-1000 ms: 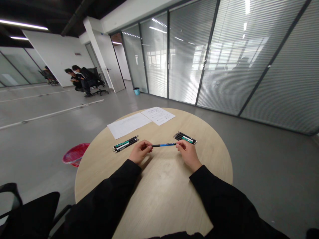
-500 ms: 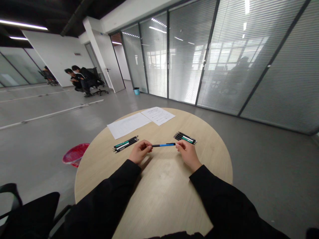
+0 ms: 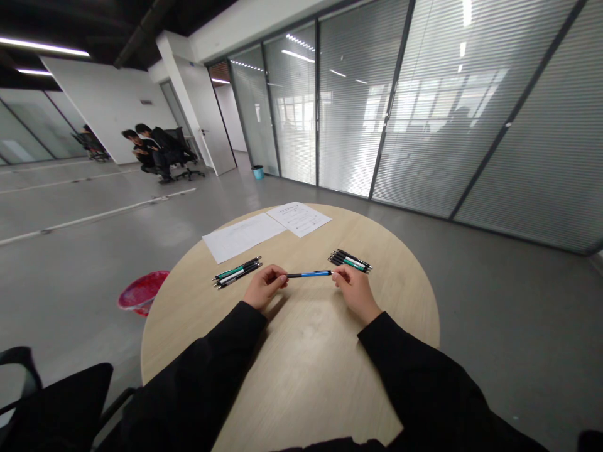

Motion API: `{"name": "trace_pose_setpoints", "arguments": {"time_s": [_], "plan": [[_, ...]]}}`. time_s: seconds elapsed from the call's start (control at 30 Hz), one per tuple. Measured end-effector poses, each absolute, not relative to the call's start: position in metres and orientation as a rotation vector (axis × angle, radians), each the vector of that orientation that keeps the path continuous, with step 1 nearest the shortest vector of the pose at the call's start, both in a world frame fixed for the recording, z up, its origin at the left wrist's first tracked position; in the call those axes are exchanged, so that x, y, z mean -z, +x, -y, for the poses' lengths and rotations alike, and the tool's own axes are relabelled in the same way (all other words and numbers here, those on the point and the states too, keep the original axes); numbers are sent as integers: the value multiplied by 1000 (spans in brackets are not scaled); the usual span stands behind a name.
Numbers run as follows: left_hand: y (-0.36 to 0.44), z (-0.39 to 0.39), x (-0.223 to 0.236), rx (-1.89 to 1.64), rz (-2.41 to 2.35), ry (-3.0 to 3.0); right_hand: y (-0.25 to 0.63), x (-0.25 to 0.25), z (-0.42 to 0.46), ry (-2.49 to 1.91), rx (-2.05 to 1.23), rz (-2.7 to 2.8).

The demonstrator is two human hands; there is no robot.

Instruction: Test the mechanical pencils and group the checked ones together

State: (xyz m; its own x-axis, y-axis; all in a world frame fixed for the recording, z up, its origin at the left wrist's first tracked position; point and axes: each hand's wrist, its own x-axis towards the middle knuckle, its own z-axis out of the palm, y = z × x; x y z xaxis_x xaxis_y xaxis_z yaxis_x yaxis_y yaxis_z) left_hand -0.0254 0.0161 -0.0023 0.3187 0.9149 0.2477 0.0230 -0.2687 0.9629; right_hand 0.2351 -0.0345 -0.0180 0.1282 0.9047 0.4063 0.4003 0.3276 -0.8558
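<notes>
Here at mid-frame, both hands are on it: left hand point(image 3: 266, 287) pinching one end, right hand point(image 3: 354, 291) pinching the other, fingers closed right down. Between them, the blue-and-black pen point(image 3: 308, 274), neither hand nearer! Its long axis runs almost level across the frame, right end a shade higher; dark grip to the left, clip end to the right. Just beyond, the left pen row point(image 3: 237, 274) and right pen row point(image 3: 349, 260) flank it; farther up, the paper sheets point(image 3: 245, 235).
</notes>
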Motion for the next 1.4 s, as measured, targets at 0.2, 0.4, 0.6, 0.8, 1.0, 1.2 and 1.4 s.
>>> {"name": "trace_pose_setpoints", "arguments": {"time_s": [0.2,0.4,0.6,0.8,1.0,1.2,1.4], "plan": [[-26,-15,2,-1114,-893,1580,235,17,35,-1263,-571,1476],[-25,-16,6,-1135,-885,1557,235,18,34,-1250,-573,1492],[-26,-17,4,-1120,-879,1560,236,19,34,-1258,-569,1499],[-26,-17,6,-1133,-872,1558,235,19,35,-1253,-581,1496],[-25,-15,2,-1127,-886,1570,236,16,36,-1249,-584,1507],[-24,-13,0,-1134,-896,1569,236,18,35,-1253,-577,1518],[-26,-15,2,-1116,-895,1594,235,18,35,-1260,-550,1535]]}}
